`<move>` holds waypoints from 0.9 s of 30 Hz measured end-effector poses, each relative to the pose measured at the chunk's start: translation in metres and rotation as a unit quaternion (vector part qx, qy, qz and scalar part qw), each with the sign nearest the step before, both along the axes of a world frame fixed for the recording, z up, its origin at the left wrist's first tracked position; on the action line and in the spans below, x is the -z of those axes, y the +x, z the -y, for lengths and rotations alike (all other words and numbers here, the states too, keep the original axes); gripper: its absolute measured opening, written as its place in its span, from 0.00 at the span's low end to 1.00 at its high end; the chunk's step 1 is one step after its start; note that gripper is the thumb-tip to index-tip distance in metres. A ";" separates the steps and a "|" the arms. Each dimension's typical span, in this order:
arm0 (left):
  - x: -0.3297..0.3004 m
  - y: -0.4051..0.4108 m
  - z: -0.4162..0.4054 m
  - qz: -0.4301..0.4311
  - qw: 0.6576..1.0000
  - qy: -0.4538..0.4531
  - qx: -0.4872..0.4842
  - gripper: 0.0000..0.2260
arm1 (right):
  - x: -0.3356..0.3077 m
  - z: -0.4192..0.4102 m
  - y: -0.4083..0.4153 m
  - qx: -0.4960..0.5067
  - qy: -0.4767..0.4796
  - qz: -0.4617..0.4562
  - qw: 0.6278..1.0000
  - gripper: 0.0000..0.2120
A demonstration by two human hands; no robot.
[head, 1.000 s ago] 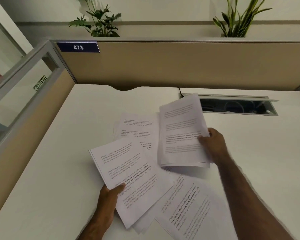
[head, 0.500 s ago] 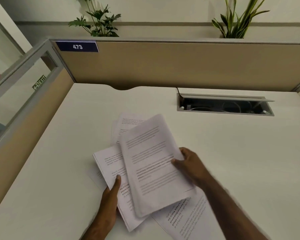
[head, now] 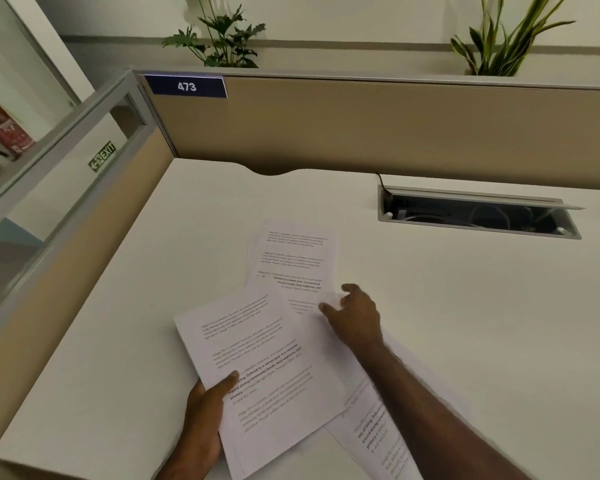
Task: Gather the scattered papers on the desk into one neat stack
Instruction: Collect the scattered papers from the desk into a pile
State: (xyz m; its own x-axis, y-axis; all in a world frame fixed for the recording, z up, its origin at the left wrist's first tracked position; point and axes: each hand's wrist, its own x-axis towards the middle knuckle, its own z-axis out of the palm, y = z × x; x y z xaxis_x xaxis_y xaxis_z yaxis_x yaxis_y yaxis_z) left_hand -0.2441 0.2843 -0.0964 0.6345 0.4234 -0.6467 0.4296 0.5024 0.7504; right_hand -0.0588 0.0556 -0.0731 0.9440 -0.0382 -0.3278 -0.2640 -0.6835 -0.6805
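Printed white sheets lie on a pale desk. My left hand grips the near left edge of a small stack of papers, thumb on top, the stack tilted to the left. Farther back, a sheet or two lie flat on the desk. My right hand reaches over the stack, its fingers spread and touching the near right corner of those far sheets. Another printed sheet lies under my right forearm at the near right, partly hidden.
A beige partition with a "473" label walls the desk's back, and a lower one with glass runs along the left. An open cable tray is sunk into the desk at the back right. Plants stand beyond the partition.
My right hand laid its sheets onto the stack in my left hand, let go, and moved forward to the far sheets. The left hand kept hold of the stack.
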 end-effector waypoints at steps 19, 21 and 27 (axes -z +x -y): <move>-0.002 -0.010 -0.020 -0.007 1.000 0.016 -0.011 0.13 | 0.002 -0.058 0.055 0.076 0.006 -0.039 0.996 0.14; -0.001 -0.010 -0.020 -0.012 1.000 0.016 -0.011 0.13 | -0.004 -0.047 0.056 0.080 0.017 -0.003 0.997 0.12; -0.001 -0.002 -0.017 -0.013 1.000 0.018 -0.004 0.13 | -0.031 0.018 0.065 0.118 0.117 0.104 0.981 0.08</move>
State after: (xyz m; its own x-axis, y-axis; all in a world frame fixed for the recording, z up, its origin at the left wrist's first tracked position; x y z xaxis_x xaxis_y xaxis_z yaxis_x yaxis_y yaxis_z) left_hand -0.2458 0.3017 -0.0957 0.6135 0.4517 -0.6478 0.4455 0.4793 0.7562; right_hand 0.0067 0.0375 -0.0422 0.9652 -0.2105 -0.1549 -0.2349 -0.4388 -0.8673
